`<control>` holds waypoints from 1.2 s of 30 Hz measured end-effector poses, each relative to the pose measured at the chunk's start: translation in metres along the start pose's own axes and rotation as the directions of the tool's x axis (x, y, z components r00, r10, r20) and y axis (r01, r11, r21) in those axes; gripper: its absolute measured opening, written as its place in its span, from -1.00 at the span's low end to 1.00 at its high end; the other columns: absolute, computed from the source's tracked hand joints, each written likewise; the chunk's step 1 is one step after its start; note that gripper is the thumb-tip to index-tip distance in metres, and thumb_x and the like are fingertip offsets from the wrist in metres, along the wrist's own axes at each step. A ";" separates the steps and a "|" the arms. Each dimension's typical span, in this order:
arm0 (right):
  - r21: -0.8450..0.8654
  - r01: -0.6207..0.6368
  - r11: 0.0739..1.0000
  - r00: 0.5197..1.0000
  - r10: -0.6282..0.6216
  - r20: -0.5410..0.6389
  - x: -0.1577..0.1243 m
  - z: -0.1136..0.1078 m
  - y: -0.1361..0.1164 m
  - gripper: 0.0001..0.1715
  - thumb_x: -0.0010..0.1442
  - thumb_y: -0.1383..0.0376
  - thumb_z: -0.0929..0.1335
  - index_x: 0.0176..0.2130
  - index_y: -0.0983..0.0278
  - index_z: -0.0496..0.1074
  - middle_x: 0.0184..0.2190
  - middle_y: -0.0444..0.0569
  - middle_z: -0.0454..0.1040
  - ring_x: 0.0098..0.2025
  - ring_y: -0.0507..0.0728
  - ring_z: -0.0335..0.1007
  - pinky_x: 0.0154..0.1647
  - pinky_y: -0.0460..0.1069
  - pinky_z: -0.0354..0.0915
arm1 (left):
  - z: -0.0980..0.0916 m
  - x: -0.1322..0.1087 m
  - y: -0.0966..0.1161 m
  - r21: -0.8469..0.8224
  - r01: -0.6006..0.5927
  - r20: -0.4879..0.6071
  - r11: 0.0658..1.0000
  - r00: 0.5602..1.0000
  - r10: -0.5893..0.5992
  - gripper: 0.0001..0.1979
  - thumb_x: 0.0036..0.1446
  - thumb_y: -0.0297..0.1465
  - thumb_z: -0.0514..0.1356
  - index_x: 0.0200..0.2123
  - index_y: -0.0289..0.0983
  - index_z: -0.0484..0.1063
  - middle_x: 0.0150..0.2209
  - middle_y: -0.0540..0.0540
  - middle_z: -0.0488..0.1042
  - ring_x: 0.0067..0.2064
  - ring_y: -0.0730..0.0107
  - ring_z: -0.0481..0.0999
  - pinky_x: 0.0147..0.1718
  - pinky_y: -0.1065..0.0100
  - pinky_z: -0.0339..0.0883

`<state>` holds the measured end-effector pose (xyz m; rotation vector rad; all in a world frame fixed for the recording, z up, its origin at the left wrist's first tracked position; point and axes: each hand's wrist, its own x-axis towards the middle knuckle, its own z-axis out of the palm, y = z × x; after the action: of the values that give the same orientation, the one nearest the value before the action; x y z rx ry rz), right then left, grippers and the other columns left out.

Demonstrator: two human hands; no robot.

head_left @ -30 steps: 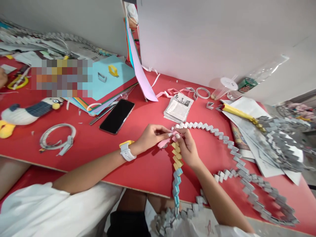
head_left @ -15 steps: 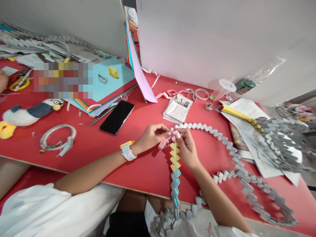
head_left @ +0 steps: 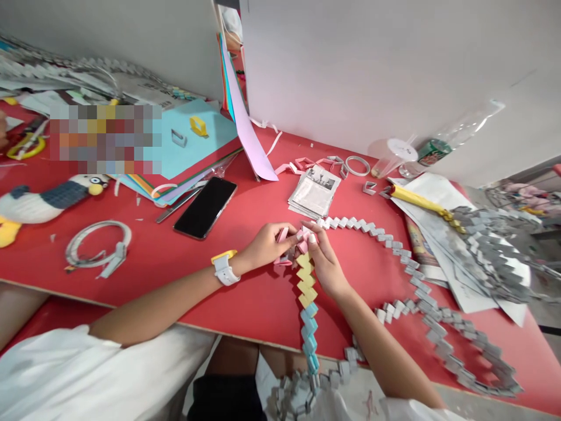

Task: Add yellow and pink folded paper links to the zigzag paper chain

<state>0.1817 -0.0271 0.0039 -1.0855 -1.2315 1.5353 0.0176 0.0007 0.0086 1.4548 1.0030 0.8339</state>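
Observation:
A long folded-paper chain runs through my hands, with yellow links (head_left: 306, 280) just below them, blue links (head_left: 309, 336) further down, and grey links lying over my lap. My left hand (head_left: 274, 241), with a white watch on its wrist, pinches a pink paper link (head_left: 283, 261) at the chain's end. Opposite it, my right hand (head_left: 325, 257) grips the pink end of the chain (head_left: 303, 238) between thumb and fingers. Both sets of fingertips meet there and partly hide how the pink pieces join. White links (head_left: 350, 224) curve away behind my right hand.
A phone (head_left: 205, 207), newspaper slips (head_left: 314, 192) and a coiled white strip (head_left: 99, 248) lie on the red table (head_left: 197, 310). A plush bird (head_left: 48, 199) is at the left. Coloured sheets (head_left: 193, 128) stand behind; a lidded cup (head_left: 394, 156) and plastic bottle (head_left: 433, 153) are back right.
The loose pink link at my left hand has turned from slanting down-left to standing open beside the fingers. Both hands have shifted slightly left with the yellow part of the chain.

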 end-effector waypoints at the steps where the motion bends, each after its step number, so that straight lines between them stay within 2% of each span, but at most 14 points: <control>1: 0.004 -0.005 1.000 1.000 0.005 0.000 0.000 0.001 -0.001 -0.57 0.31 -0.04 0.24 0.08 0.06 0.26 -0.35 -0.14 0.44 -0.36 0.09 0.40 -0.29 0.02 0.39 | -0.001 0.000 0.001 0.065 -0.044 -0.019 0.997 0.999 0.045 -0.67 0.18 -0.12 0.21 -0.35 -0.29 0.48 -0.45 -0.02 0.50 -0.44 0.44 0.44 -0.42 0.42 0.31; 3: -0.004 -0.018 1.000 1.000 0.017 -0.020 -0.001 0.003 -0.003 -0.57 0.32 -0.05 0.21 0.06 0.09 0.28 -0.39 -0.14 0.43 -0.38 0.08 0.39 -0.32 0.01 0.38 | -0.002 -0.001 0.002 0.195 -0.119 -0.064 0.974 0.989 0.133 -0.69 0.19 -0.17 0.21 -0.42 -0.29 0.47 -0.48 0.00 0.45 -0.45 0.48 0.36 -0.41 0.43 0.24; 5: -0.021 -0.011 1.000 0.999 0.010 -0.049 -0.002 0.005 -0.003 -0.59 0.34 -0.04 0.20 0.03 0.11 0.30 -0.42 -0.15 0.42 -0.41 0.06 0.37 -0.35 -0.01 0.36 | -0.002 -0.002 0.004 0.262 -0.138 -0.085 0.955 0.982 0.166 -0.72 0.19 -0.21 0.21 -0.45 -0.29 0.46 -0.50 0.02 0.41 -0.46 0.50 0.29 -0.41 0.42 0.19; 7: -0.059 0.044 0.997 0.996 -0.049 -0.077 -0.003 0.006 -0.003 -0.65 0.33 -0.02 0.22 -0.06 0.13 0.33 -0.42 -0.15 0.42 -0.40 0.05 0.36 -0.35 -0.03 0.34 | -0.002 -0.004 0.006 0.220 -0.095 -0.087 0.971 0.989 0.116 -0.72 0.20 -0.22 0.20 -0.45 -0.29 0.44 -0.53 0.03 0.40 -0.47 0.49 0.30 -0.42 0.41 0.19; 10: -0.122 0.131 0.984 0.984 -0.144 -0.106 -0.006 0.007 -0.003 -0.70 0.31 0.02 0.27 -0.16 0.17 0.35 -0.44 -0.16 0.38 -0.45 0.02 0.29 -0.41 -0.07 0.28 | -0.001 -0.007 0.009 0.057 0.016 -0.069 0.998 0.998 -0.012 -0.71 0.19 -0.19 0.20 -0.46 -0.27 0.37 -0.55 0.04 0.39 -0.48 0.47 0.36 -0.43 0.41 0.25; 12: -0.138 0.110 0.984 0.985 -0.126 -0.114 -0.007 0.006 -0.003 -0.70 0.31 0.02 0.28 -0.16 0.18 0.35 -0.52 -0.22 0.30 -0.58 -0.04 0.14 -0.55 -0.09 0.16 | 0.000 -0.009 0.011 -0.017 0.047 -0.060 0.999 0.997 -0.048 -0.71 0.17 -0.18 0.22 -0.45 -0.27 0.34 -0.56 0.05 0.36 -0.50 0.47 0.35 -0.47 0.42 0.25; 14: -0.125 0.072 0.990 0.990 -0.086 -0.114 -0.007 0.006 -0.004 -0.69 0.30 0.01 0.28 -0.17 0.18 0.34 -0.56 -0.26 0.25 -0.66 -0.07 0.01 -0.64 -0.11 0.04 | 0.001 -0.010 0.012 -0.023 0.028 -0.096 0.999 0.995 -0.030 -0.69 0.15 -0.17 0.23 -0.47 -0.27 0.35 -0.57 0.07 0.31 -0.51 0.50 0.30 -0.49 0.43 0.20; 15: -0.101 0.062 0.993 0.991 -0.073 -0.110 -0.007 0.006 -0.004 -0.69 0.29 0.01 0.29 -0.19 0.19 0.33 -0.56 -0.26 0.26 -0.67 -0.07 0.01 -0.65 -0.11 0.02 | 0.000 -0.010 0.012 -0.003 0.008 -0.126 1.000 0.992 -0.008 -0.68 0.15 -0.16 0.23 -0.48 -0.28 0.36 -0.57 0.07 0.29 -0.51 0.51 0.27 -0.49 0.44 0.18; 17: -0.001 0.050 0.999 0.994 -0.050 -0.093 -0.006 0.007 -0.004 -0.70 0.28 0.02 0.31 -0.24 0.19 0.31 -0.54 -0.24 0.32 -0.64 -0.07 0.10 -0.62 -0.12 0.09 | -0.001 -0.008 0.012 0.058 -0.017 -0.164 0.998 0.986 0.026 -0.68 0.15 -0.17 0.23 -0.49 -0.29 0.37 -0.56 0.06 0.27 -0.49 0.52 0.25 -0.47 0.44 0.16; 20: 0.219 -0.030 0.975 0.998 0.042 -0.054 -0.002 0.007 -0.003 -0.72 0.27 0.04 0.32 -0.27 0.18 0.28 -0.56 -0.25 0.36 -0.62 -0.04 0.23 -0.55 -0.11 0.20 | -0.004 -0.003 0.011 0.109 0.013 -0.132 0.994 0.991 0.002 -0.69 0.16 -0.19 0.21 -0.47 -0.30 0.38 -0.56 0.06 0.26 -0.49 0.52 0.23 -0.48 0.44 0.15; 25: 0.444 -0.114 0.889 0.988 0.149 -0.046 0.004 0.004 0.005 -0.72 0.25 0.09 0.34 -0.11 0.17 0.32 -0.57 -0.24 0.41 -0.61 -0.01 0.32 -0.52 -0.09 0.27 | -0.003 -0.001 0.004 -0.116 0.132 -0.128 0.984 0.981 -0.146 -0.83 0.18 -0.31 0.15 -0.26 -0.23 0.20 -0.52 0.14 0.22 -0.53 0.56 0.21 -0.54 0.48 0.14; 27: 0.475 -0.128 0.871 0.986 0.165 -0.037 0.006 0.002 0.007 -0.69 0.22 0.10 0.36 -0.09 0.18 0.33 -0.58 -0.23 0.41 -0.62 0.00 0.33 -0.54 -0.10 0.26 | -0.001 -0.002 0.001 -0.167 0.137 -0.093 0.976 0.984 -0.154 -0.83 0.20 -0.33 0.13 -0.23 -0.21 0.14 -0.49 0.14 0.26 -0.52 0.56 0.26 -0.52 0.49 0.18; 32: 0.471 -0.140 0.871 0.979 0.193 -0.064 0.005 0.003 0.004 -0.68 0.17 0.10 0.40 -0.14 0.21 0.33 -0.58 -0.22 0.44 -0.63 0.00 0.34 -0.55 -0.10 0.27 | 0.003 -0.004 -0.002 -0.128 0.093 0.069 0.987 0.994 -0.085 -0.78 0.28 -0.21 0.09 -0.24 -0.23 0.17 -0.34 -0.01 0.45 -0.39 0.45 0.48 -0.43 0.41 0.34; 36: 0.446 -0.166 0.880 0.978 0.204 -0.039 0.003 0.003 0.000 -0.67 0.16 0.11 0.41 -0.18 0.21 0.28 -0.61 -0.24 0.42 -0.67 -0.01 0.31 -0.62 -0.12 0.22 | 0.001 -0.001 -0.003 -0.024 0.038 -0.006 0.999 0.999 -0.038 -0.66 0.20 -0.18 0.20 -0.07 -0.27 0.29 -0.18 -0.10 0.47 -0.28 0.41 0.52 -0.41 0.44 0.36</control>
<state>0.1782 -0.0248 0.0041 -0.9696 -0.6822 1.7843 0.0172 -0.0005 0.0054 1.4097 1.0195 0.8202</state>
